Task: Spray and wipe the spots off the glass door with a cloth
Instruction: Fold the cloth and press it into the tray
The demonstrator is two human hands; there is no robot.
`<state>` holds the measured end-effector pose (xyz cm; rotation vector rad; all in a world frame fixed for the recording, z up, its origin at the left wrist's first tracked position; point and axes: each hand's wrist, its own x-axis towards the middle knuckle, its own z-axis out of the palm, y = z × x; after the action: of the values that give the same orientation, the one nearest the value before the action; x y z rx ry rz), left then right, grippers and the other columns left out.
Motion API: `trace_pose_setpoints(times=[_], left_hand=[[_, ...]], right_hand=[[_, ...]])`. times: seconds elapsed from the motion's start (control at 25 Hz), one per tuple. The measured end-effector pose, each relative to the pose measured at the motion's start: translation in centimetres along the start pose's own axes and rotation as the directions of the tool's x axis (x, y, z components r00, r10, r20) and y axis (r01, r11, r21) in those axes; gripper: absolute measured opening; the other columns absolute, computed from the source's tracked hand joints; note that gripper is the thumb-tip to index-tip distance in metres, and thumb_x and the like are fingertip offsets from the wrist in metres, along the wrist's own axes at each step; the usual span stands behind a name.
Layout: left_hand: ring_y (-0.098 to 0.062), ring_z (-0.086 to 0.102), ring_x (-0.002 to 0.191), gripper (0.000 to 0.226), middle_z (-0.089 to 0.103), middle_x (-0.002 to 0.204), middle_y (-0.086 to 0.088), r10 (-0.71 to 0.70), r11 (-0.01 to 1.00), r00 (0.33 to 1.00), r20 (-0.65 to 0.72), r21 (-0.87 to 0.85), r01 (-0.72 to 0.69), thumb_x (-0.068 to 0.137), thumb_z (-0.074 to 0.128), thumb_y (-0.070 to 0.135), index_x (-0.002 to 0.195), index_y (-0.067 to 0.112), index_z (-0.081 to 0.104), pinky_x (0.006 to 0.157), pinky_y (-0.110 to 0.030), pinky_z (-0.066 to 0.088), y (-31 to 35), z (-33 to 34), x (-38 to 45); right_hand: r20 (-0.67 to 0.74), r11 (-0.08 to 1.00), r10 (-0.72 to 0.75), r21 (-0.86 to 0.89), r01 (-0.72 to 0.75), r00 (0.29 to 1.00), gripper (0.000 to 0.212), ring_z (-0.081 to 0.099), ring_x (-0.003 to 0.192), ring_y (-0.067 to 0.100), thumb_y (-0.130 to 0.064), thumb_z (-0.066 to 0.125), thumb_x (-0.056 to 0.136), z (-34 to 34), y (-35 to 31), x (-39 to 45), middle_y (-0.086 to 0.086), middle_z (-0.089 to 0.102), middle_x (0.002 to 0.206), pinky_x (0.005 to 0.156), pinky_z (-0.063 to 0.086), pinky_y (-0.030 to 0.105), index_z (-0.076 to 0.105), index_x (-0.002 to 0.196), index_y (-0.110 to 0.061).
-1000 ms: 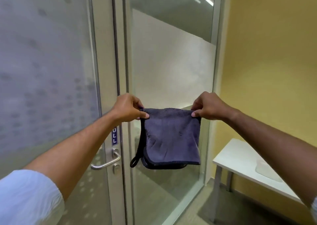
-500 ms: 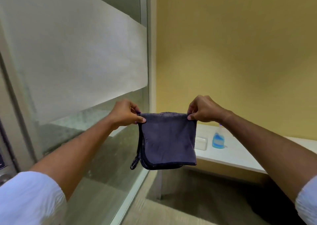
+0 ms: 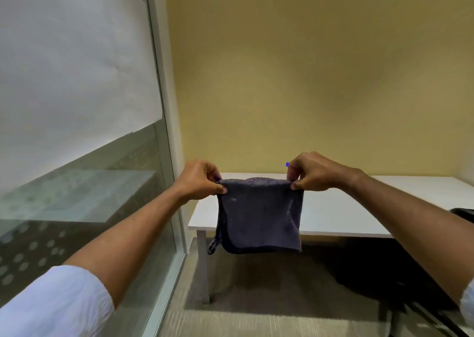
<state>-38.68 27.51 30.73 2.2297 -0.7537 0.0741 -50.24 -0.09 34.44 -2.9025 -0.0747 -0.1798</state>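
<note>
Hanging folded between both hands, dark cloth (image 3: 259, 218) pinched at top corners by left hand (image 3: 198, 181) and right hand (image 3: 311, 172), before white table (image 3: 346, 208).

I saw the left hand (image 3: 199, 180) and right hand (image 3: 311, 171) each pinching a top corner of the folded dark grey cloth (image 3: 259, 218), which hung before a white table (image 3: 359, 213), glass partition (image 3: 77, 131) at left.
</note>
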Motion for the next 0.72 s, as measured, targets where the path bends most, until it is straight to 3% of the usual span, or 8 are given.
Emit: trace_pose_setpoints(times=[0.08,0.2,0.32,0.44,0.56,0.72], left_hand=[[0.003,0.053,0.040,0.021,0.061,0.050,0.007,0.034,0.999,0.999,0.027,-0.011,-0.033,0.063,0.090,0.013,0.065,0.016,0.069,0.041,-0.009,0.038,-0.4,1.1,2.2],[-0.002,0.051,0.046,0.019,0.063,0.056,0.003,0.073,0.997,0.996,0.048,0.001,-0.073,0.065,0.089,0.013,0.070,0.013,0.071,0.043,-0.012,0.038,-0.9,2.6,5.5],[-0.005,0.051,0.049,0.017,0.063,0.058,0.001,0.089,0.996,0.994,0.057,0.017,-0.090,0.066,0.088,0.013,0.075,0.011,0.073,0.044,-0.012,0.039,-1.4,4.2,8.7],[-0.004,0.050,0.049,0.016,0.065,0.059,0.001,0.110,0.993,0.993,0.047,0.025,-0.111,0.067,0.087,0.011,0.077,0.010,0.074,0.042,-0.009,0.036,-1.9,5.9,12.1],[-0.008,0.054,0.053,0.015,0.070,0.065,-0.005,0.136,0.990,0.991,0.001,0.027,-0.136,0.067,0.085,0.007,0.079,0.008,0.075,0.044,-0.010,0.038,-1.9,7.6,16.1],[-0.014,0.068,0.068,0.014,0.074,0.073,-0.004,0.164,0.986,0.985,-0.057,0.029,-0.162,0.069,0.083,0.005,0.081,0.010,0.077,0.056,-0.015,0.050,-0.9,9.4,21.4]], right_hand=[[0.021,1.000,0.012,0.011,-0.012,1.000,0.021,0.060,0.074,0.011,-0.009,0.067,0.076,0.6,1.4,1.0,-0.011,0.065,0.077,0.058,0.043,0.019,0.066,0.082,-0.029],[0.082,0.999,0.030,0.026,-0.032,0.996,0.047,0.054,0.063,0.001,-0.003,0.059,0.072,1.4,3.3,3.1,-0.005,0.062,0.077,0.053,0.039,0.015,0.066,0.109,-0.032],[0.188,0.998,0.052,0.007,-0.054,0.981,0.065,0.052,0.065,0.004,0.000,0.049,0.072,2.2,5.5,5.6,-0.002,0.058,0.080,0.056,0.041,0.021,0.060,0.121,-0.041],[0.235,0.999,0.045,-0.003,-0.046,0.971,0.068,0.053,0.074,0.007,0.004,0.043,0.072,2.6,8.2,8.6,-0.010,0.054,0.084,0.054,0.037,0.012,0.062,0.120,-0.040],[0.185,1.000,-0.019,0.006,0.019,0.983,0.064,0.052,0.085,0.003,0.009,0.042,0.073,2.6,10.8,11.9,-0.023,0.050,0.087,0.060,0.036,0.006,0.069,0.114,-0.031],[0.063,0.993,-0.106,0.063,0.102,0.992,0.055,0.043,0.088,0.007,0.014,0.044,0.075,2.0,13.9,16.2,-0.012,0.045,0.086,0.071,0.037,0.016,0.074,0.098,-0.026]])
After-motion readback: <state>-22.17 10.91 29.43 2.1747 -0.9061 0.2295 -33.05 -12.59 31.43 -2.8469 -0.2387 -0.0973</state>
